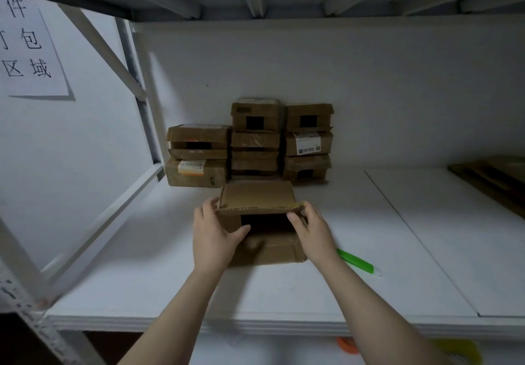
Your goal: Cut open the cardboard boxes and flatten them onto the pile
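Both hands, left [213, 229] and right [311, 226], grip the sides of a cardboard box [262, 222] mid-surface [312, 293]. Stacked boxes [252, 143] line the back edge; a green cutter [359, 262] lies just right.

Frame centre: brown corrugated cardboard box [272, 251], black rectangle on front. Above it: stacked brown cardboard boxes [255, 140], black patches, white and orange labels. Lower right: green plastic cutter [358, 261], white tip. Upper left: white paper sign [31, 49], black characters. White shelf board [284, 293].
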